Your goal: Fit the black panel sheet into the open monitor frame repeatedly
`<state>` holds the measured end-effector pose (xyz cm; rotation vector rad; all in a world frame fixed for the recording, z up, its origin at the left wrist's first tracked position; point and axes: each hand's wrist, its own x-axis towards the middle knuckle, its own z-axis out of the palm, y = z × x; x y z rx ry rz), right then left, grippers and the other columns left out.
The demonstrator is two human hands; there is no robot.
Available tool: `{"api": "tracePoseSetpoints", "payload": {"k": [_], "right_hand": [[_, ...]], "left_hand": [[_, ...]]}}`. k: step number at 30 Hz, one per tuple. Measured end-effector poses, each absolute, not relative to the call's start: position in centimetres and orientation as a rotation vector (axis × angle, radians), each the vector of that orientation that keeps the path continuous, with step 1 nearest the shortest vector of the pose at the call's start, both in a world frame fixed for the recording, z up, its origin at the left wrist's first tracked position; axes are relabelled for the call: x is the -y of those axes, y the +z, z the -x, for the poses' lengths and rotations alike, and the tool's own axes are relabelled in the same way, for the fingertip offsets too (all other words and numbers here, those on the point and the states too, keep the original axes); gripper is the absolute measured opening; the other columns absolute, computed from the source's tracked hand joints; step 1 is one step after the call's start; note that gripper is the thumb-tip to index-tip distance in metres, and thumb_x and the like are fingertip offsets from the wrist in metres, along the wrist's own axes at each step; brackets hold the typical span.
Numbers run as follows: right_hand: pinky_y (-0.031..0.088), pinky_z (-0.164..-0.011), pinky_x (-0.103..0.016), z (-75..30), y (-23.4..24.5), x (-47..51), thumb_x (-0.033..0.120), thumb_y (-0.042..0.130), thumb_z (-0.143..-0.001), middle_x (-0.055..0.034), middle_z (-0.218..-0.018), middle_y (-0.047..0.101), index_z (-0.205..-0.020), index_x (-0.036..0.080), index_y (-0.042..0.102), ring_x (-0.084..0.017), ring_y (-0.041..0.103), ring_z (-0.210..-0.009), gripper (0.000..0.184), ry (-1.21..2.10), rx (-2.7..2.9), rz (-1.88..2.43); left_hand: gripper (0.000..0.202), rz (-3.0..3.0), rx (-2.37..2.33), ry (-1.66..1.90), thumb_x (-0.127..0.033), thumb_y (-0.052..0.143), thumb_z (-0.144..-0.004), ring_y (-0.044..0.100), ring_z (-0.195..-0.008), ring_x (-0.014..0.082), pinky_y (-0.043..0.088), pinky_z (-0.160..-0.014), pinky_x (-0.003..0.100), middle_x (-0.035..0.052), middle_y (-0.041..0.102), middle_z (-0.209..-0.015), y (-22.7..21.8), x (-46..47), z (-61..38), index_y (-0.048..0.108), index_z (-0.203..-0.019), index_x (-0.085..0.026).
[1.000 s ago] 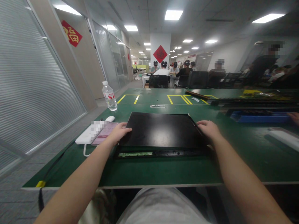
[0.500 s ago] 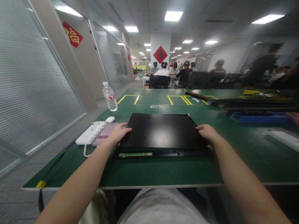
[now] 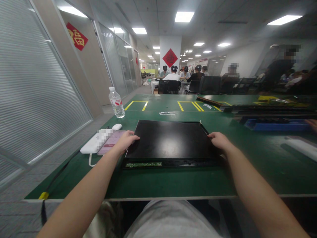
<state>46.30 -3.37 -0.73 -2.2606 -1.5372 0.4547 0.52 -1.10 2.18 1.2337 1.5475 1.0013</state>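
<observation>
Over a black frame on the green tabletop, the black panel lies between the left hand and the right hand, its long axis running crosswise from one to the other, each pinching a short side, neither hand nearer.

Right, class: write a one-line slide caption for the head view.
Left hand and right hand hold opposite sides of a black panel over a green table.

Black panel: one
My hands: two, at its sides
Circuit-board strip: one, nearer me
Phone: one, to its left
</observation>
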Motion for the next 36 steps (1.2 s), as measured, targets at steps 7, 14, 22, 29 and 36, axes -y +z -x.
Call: {"api": "tracePoseSetpoints", "payload": {"k": [7, 14, 22, 29, 36], "right_hand": [[0.050, -0.084, -0.028, -46.5, -1.2, 3.2, 0.005, 0.062, -0.071, -0.0099, -0.104, 0.074, -0.104, 0.018, 0.076, -0.023, 0.069, -0.096, 0.038, 0.433, 1.545, 2.240], [0.050, -0.087, -0.028, -46.6, -1.3, 3.1, 0.001, 0.058, -0.070, -0.0111, -0.109, 0.074, -0.109, 0.016, 0.074, -0.023, 0.068, -0.100, 0.045, 0.480, 1.507, 2.218], [0.050, -0.089, -0.030, -46.4, -0.9, 3.4, 0.001, 0.059, -0.069, -0.0115, -0.109, 0.073, -0.109, 0.016, 0.074, -0.024, 0.068, -0.100, 0.045, 0.491, 1.476, 2.211], [0.051, -0.086, -0.030, -46.1, -0.6, 3.6, 0.001, 0.056, -0.068, -0.0118, -0.107, 0.074, -0.109, 0.015, 0.075, -0.023, 0.069, -0.094, 0.047, 0.527, 1.404, 2.209], [0.052, -0.083, -0.028, -46.6, -1.1, 3.3, -0.001, 0.056, -0.066, -0.0099, -0.099, 0.075, -0.102, 0.017, 0.077, -0.022, 0.069, -0.092, 0.045, 0.504, 1.383, 2.160]], "left_hand": [[0.043, -1.224, -1.484, 0.998, -0.022, 0.074, -0.065, 0.069, -0.059, 0.0222, 0.054, -0.056, 0.031, 0.0017, 0.071, -0.071, 2.2, 1.2, -0.5, 0.059, -0.105, -0.019], [0.047, -1.226, -1.428, 1.021, -0.020, 0.075, -0.066, 0.072, -0.068, 0.0236, 0.056, -0.061, 0.032, 0.0055, 0.075, -0.078, 1.9, 1.0, -0.3, 0.064, -0.111, -0.015], [0.049, -1.251, -1.361, 1.126, -0.024, 0.078, -0.066, 0.073, -0.089, 0.0262, 0.057, -0.079, 0.035, 0.0075, 0.078, -0.100, 1.7, 0.9, -0.2, 0.070, -0.115, -0.019], [0.040, -1.638, -1.485, 1.077, -0.035, 0.076, -0.063, 0.068, -0.102, 0.0319, 0.052, -0.089, 0.040, 0.0091, 0.077, -0.104, 1.4, 0.2, 0.8, 0.076, -0.099, -0.017], [0.021, -1.810, -1.518, 0.941, -0.037, 0.074, -0.060, 0.067, -0.087, 0.0299, 0.052, -0.082, 0.039, 0.0061, 0.074, -0.081, 1.6, 0.4, 0.5, 0.073, -0.072, -0.019]]}}
